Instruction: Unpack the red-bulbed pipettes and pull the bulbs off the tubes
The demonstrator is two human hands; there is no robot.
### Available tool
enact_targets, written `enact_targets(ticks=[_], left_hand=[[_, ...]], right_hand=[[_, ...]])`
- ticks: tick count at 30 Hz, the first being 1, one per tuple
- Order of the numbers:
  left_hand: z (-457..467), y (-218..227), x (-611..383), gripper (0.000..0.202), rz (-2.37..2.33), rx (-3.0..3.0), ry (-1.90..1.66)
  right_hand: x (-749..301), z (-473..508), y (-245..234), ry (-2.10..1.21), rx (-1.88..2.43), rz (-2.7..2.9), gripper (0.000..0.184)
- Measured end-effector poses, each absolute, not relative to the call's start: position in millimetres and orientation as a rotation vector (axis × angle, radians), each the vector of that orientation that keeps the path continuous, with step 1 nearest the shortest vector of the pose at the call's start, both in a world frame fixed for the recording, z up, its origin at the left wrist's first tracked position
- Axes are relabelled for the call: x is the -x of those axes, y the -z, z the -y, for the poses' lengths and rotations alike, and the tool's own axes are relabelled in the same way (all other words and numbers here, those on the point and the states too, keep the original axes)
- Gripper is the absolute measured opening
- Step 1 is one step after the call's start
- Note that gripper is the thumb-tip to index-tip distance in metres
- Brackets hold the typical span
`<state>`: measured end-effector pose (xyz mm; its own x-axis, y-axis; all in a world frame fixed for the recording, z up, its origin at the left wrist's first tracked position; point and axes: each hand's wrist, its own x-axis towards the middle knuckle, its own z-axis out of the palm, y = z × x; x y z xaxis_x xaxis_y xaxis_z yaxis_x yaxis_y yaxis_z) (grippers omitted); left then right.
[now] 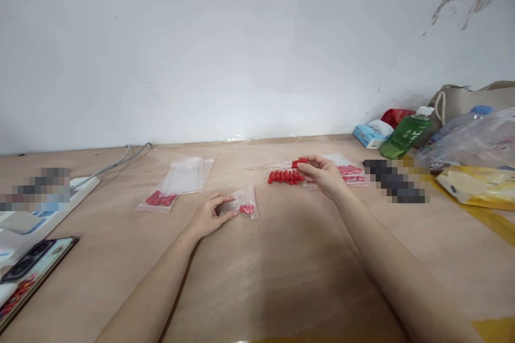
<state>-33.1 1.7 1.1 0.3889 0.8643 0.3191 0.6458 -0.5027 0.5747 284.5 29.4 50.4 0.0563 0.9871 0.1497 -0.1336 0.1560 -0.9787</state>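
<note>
Pinching a few small red oblong plastic pieces [301,161] between thumb and fingertips, the right hand [324,174] hovers just above the row of loose red pieces [285,176] on the brown wooden table [281,278]. The left hand [212,215] rests on the tabletop, fingers closed lightly on one end of a small clear zip bag [246,204]. The bag lies at three o'clock from that hand, with some red already inside.

To do this well, I'd hold the bag's mouth wide with thumb and forefinger and turn it toward two o'clock, where the pieces are coming from. I'd also carry only what the pinch grips securely, since they look light and apt to roll.

The pinched pieces blur together, perhaps two or three. Glare on the film hides whether the bag's mouth is open. Flat clear packets with red contents [351,170], at three o'clock of the right hand, sit partly behind it. A stack of clear flat bags [185,176] at eleven o'clock of the left hand overlaps too closely to count.
</note>
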Motion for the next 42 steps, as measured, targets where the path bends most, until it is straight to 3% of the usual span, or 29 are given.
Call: enact_targets(ticks=[6,12,27,42], left_hand=[[-0.1,-2.6,32.1,0.038,-1.330,-2.281,-0.842],[1.3,-3.0,32.5,0.037,-1.330,-2.256,-0.825],[-1.5,1.0,34.5,0.038,-1.327,-2.282,-0.827],[0.5,-1.3,32.6,0.038,-1.315,-2.266,-0.826]], right_hand=[[-226.2,-39.9,-25.5,-0.374,1.092,1.745,0.020],[-201.0,-54.6,-4.5,0.230,1.280,2.270,0.029],[-203.2,-48.8,0.8,0.479,1.390,2.364,0.023],[-208.2,-44.2,1.8,0.399,1.361,2.170,0.020]])
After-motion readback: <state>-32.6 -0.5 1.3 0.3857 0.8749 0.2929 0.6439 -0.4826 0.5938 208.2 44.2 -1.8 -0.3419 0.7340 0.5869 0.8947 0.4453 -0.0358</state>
